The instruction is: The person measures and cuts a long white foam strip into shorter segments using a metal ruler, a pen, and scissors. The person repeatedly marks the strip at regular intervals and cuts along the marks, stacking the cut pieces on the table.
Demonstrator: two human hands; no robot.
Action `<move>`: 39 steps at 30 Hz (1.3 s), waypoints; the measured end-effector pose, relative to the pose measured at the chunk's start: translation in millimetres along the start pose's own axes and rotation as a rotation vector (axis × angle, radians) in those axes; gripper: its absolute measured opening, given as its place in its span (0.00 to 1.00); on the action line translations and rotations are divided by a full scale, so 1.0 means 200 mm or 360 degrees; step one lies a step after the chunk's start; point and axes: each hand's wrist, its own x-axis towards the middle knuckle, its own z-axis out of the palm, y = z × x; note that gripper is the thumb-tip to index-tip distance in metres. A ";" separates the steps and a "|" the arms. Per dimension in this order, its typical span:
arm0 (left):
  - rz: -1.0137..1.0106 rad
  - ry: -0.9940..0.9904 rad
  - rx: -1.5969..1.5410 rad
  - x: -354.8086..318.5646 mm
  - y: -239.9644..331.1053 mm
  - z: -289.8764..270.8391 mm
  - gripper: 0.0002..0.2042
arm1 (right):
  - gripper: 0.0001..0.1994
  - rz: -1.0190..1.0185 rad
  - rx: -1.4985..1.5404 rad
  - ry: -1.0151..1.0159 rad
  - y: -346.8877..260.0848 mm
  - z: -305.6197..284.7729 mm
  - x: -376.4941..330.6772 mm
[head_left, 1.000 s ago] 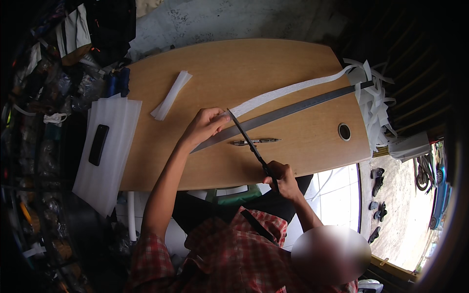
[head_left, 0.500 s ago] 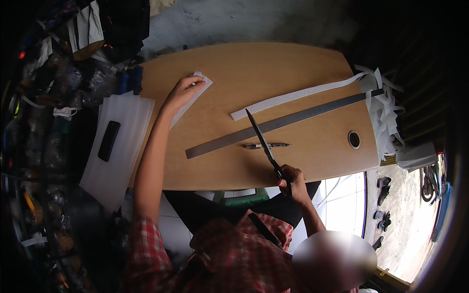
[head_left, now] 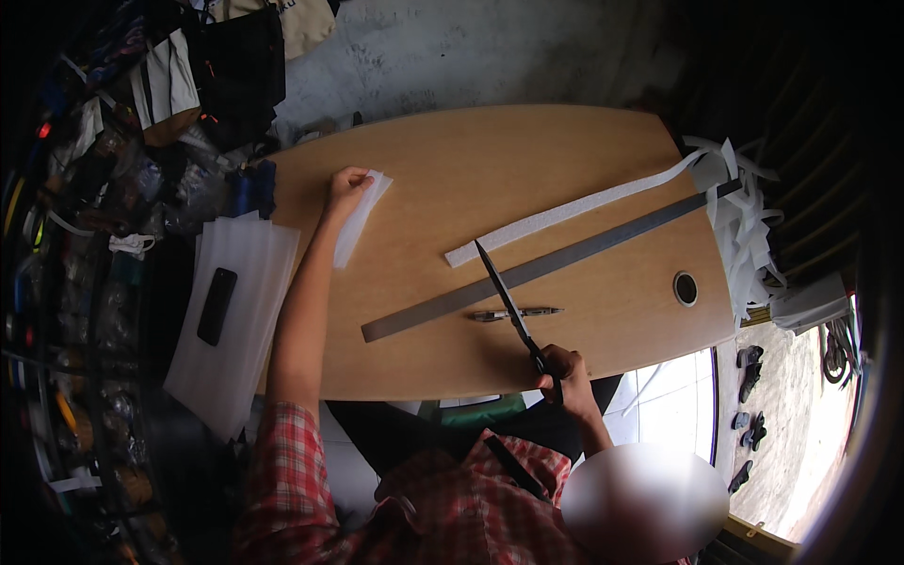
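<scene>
At the table's left part, my left hand (head_left: 348, 192) pinches the upper end of a short white foam strip (head_left: 356, 226), which hangs down beside my forearm. Whether it is one layer or a few, I cannot make out. My right hand (head_left: 563, 373) grips black scissors (head_left: 509, 300) near the table's front edge. Their long blades look closed and point away from me. Just beyond the tip lies the end of a long white strip (head_left: 574, 212). Below that strip a dark metal ruler (head_left: 551, 260) lies slantwise, and a pen (head_left: 518, 314) rests partly under the scissors.
Left of the table, a black phone (head_left: 217, 306) lies on a stack of translucent white sheets (head_left: 254, 320). A tangle of white strips (head_left: 744, 226) spills over the right edge. The wooden tabletop (head_left: 603, 339) has a round cable hole (head_left: 685, 289). Cluttered bags and packets fill the far left.
The whole view has tilted, so the table sits lower in it. My left hand has shifted slightly left and away with the short strip. My right hand still holds the scissors much as before.
</scene>
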 end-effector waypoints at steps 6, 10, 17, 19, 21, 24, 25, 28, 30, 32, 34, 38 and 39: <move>0.0325 0.0170 0.0422 -0.10 0.08 -0.01 0.14 | 0.33 0.0131 -0.0007 -0.0004 -0.02 -0.01 0.00; 0.0632 0.0270 0.0687 -0.34 0.28 0.06 0.14 | 0.30 -0.0038 -0.0482 0.0186 -0.11 -0.09 0.12; 0.0827 -0.0288 0.0591 -0.82 0.54 0.53 0.15 | 0.23 -0.0716 -0.1905 0.0427 -0.44 -0.35 0.80; 0.0901 -0.0202 0.0594 -0.88 0.54 0.62 0.15 | 0.24 -0.0752 -0.2049 0.0359 -0.46 -0.41 1.02; 0.0963 -0.0063 0.0585 -0.91 0.50 0.65 0.14 | 0.24 -0.0780 -0.2101 0.0265 -0.45 -0.41 1.20; 0.0831 -0.0095 0.0429 -0.94 0.43 0.62 0.14 | 0.25 -0.0870 -0.2139 0.0136 -0.39 -0.39 1.36; 0.0826 -0.0112 0.0461 -0.96 0.42 0.58 0.14 | 0.25 -0.0791 -0.2114 0.0078 -0.38 -0.37 1.41; 0.0798 -0.0162 0.0534 -1.01 0.39 0.46 0.15 | 0.21 -0.0857 -0.2068 -0.0034 -0.33 -0.36 1.48; 0.0758 -0.0200 0.0551 -1.05 0.37 0.39 0.15 | 0.18 -0.0999 -0.2041 -0.0070 -0.28 -0.36 1.52; 0.0726 -0.0216 0.0550 -1.09 0.37 0.34 0.15 | 0.14 -0.1131 -0.2014 -0.0085 -0.23 -0.36 1.55; 0.0721 -0.0207 0.0556 -1.12 0.36 0.29 0.15 | 0.14 -0.0859 -0.1913 -0.0215 -0.24 -0.35 1.57; 0.0738 -0.0132 0.0560 -1.17 0.32 0.21 0.14 | 0.18 -0.0696 -0.1866 -0.0290 -0.28 -0.33 1.55; 0.0736 -0.0112 0.0553 -1.19 0.30 0.20 0.13 | 0.20 -0.0685 -0.1905 -0.0313 -0.29 -0.33 1.55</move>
